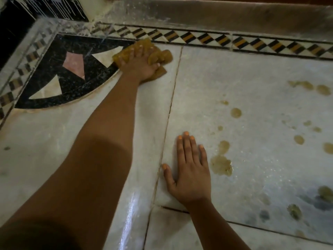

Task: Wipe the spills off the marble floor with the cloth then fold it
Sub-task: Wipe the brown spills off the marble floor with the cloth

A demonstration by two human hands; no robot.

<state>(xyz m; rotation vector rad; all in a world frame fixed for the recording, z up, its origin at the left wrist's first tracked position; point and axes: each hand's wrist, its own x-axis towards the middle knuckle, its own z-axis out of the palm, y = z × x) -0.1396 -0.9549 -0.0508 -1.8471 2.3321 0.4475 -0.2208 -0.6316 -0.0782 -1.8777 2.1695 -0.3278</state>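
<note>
Now, cloth at the inlay's [54,69] edge
Left hand [140,64] presses the cloth [160,55], fingers spread; right hand [189,175] lies flat on the floor [252,69] beside spills [220,165].

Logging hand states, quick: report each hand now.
Left hand: open, fingers spread, pressing the cloth.
Right hand: open, flat on the marble floor.
</note>
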